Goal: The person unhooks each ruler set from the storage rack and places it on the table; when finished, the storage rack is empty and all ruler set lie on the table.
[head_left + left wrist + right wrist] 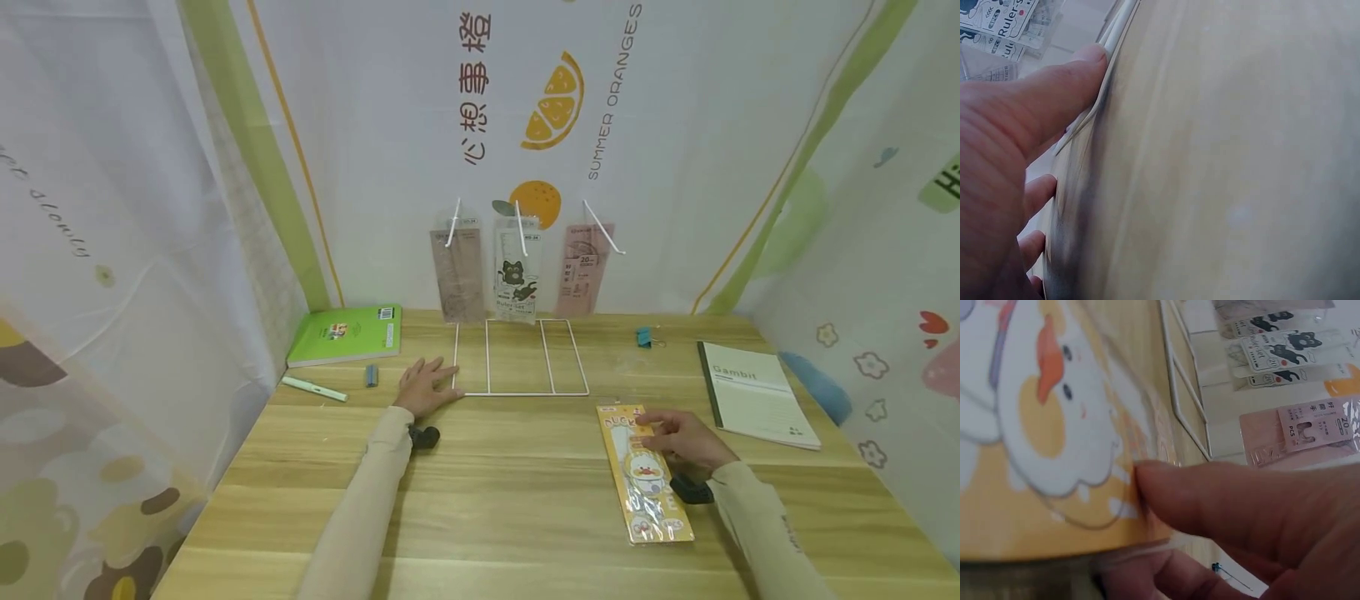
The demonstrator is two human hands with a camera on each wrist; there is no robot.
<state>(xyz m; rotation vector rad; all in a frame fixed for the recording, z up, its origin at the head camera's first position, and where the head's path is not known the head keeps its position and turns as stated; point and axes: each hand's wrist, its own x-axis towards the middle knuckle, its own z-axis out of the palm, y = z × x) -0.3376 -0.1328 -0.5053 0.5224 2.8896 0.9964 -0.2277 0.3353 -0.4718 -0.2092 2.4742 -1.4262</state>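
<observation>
My right hand (686, 442) pinches the right edge of a yellow packet (647, 492) printed with a white duck. In the right wrist view the thumb (1179, 494) lies on the packet's face, with fingers behind it. My left hand (425, 388) rests at the front left corner of a white wire rack (521, 394), fingers spread. The left wrist view has its thumb (1066, 84) against the wire. Three clear packets hang from the rack's prongs: a brownish one (460, 279), a ruler set with black cats (516, 283) and a pink one (581, 275).
On the left lie a green book (345, 333), a small grey-blue item (371, 376) and a pale green pen (315, 388). Right of the rack are a blue binder clip (644, 337) and a Gambit notebook (757, 396). Printed curtains (375, 125) enclose the table (510, 500).
</observation>
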